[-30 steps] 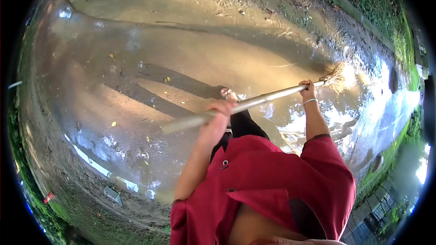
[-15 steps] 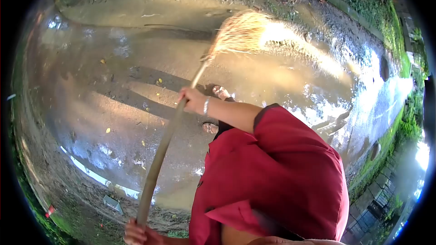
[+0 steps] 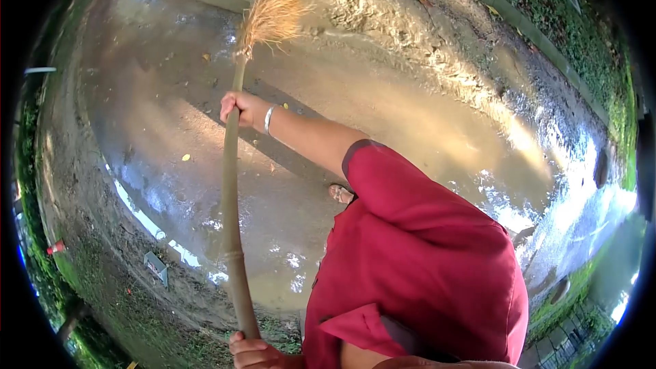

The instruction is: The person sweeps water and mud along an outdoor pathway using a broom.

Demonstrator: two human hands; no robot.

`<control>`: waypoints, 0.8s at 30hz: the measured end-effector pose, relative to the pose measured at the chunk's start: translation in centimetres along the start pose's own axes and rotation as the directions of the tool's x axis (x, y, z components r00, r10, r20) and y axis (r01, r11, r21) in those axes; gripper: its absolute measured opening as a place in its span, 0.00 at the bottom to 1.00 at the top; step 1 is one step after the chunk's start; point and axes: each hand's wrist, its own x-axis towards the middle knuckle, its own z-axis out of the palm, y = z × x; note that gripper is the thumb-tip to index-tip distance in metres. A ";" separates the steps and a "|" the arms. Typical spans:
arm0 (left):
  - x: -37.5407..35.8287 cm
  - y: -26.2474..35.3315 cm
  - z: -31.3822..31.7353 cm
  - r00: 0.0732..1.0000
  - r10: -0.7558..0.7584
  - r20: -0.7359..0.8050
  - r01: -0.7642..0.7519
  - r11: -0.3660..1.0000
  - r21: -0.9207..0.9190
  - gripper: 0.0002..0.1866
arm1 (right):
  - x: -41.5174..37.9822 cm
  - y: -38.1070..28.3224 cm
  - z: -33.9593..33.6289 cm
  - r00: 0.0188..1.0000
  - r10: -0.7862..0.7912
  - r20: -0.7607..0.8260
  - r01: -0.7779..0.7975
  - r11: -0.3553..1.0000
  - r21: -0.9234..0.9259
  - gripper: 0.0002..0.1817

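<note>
Firmly, the left hand (image 3: 254, 352) and right hand (image 3: 239, 108) are gripping 1 broom (image 3: 230, 178).
The fingers of both hands are curling closed around its handle (image 3: 234, 266), the braceleted right hand nearer the bristles (image 3: 273, 19). These are fanning out over wet, muddy ground (image 3: 383, 106); whether they are touching it, I cannot tell. 1 foot (image 3: 340, 193) is showing beside the red shirt (image 3: 417, 266).

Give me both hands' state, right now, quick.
Left hand: closed around the broom handle, at the end away from the bristles.
Right hand: closed around the same handle, nearer the bristles.
</note>
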 end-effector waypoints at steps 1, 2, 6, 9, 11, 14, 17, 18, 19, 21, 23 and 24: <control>0.3 0.1 0.4 1.000 0.006 -0.001 -0.006 1.000 0.004 0.12 | -0.1 -0.9 1.0 0.998 0.054 0.029 -0.055 0.998 0.039 0.13; 0.8 0.5 0.8 0.994 -0.009 0.112 0.009 1.000 -0.001 0.12 | -0.6 -1.4 1.7 0.993 0.104 0.059 -0.109 0.991 0.078 0.14; 1.0 1.4 -2.7 0.928 0.037 0.372 -0.014 0.998 -0.064 0.10 | -4.0 -0.7 3.0 0.978 0.085 0.189 -0.105 0.989 0.099 0.15; -1.0 1.8 -5.4 0.980 0.142 -0.142 -0.154 0.986 -0.071 0.14 | -7.1 3.3 3.3 0.987 -0.020 0.158 0.022 1.000 -0.015 0.12; -1.6 1.6 -8.5 0.927 0.104 -0.359 -0.213 0.936 -0.280 0.11 | -10.6 5.9 3.0 0.984 -0.150 0.097 0.163 0.976 -0.143 0.11; -2.0 -1.8 -13.0 0.869 0.095 -0.486 -0.364 0.787 -0.498 0.13 | -16.7 8.8 1.0 0.978 -0.206 -0.013 0.202 0.968 -0.150 0.09; -3.5 -8.4 -15.9 0.899 -0.087 -0.429 -0.185 0.813 -0.552 0.13 | -21.9 8.9 -3.2 0.940 -0.308 -0.149 0.305 0.951 -0.047 0.09; -3.2 -11.5 -15.9 0.907 -0.161 -0.390 -0.165 0.716 -0.678 0.13 | -22.9 8.0 -5.7 0.911 -0.344 -0.228 0.348 0.937 -0.022 0.11; -2.8 -13.8 -13.8 0.792 -0.330 -0.514 -0.016 0.830 -0.557 0.12 | -24.2 6.6 -8.6 0.891 -0.381 -0.246 0.394 0.919 0.002 0.08; -0.5 -18.4 -7.5 0.841 -0.400 -0.363 0.026 0.701 -0.713 0.08 | -28.1 2.7 -12.0 0.811 -0.469 -0.350 0.496 0.868 -0.015 0.09; 0.6 -23.2 -1.1 0.752 -0.658 -0.039 0.333 0.430 -0.839 0.05 | -32.2 -3.5 -17.2 0.782 -0.549 -0.295 0.603 0.787 0.135 0.09; 1.4 -24.1 3.4 0.758 -0.634 0.152 0.398 0.264 -0.879 0.04 | -35.2 -5.8 -16.6 0.615 -0.666 -0.423 0.707 0.703 -0.078 0.08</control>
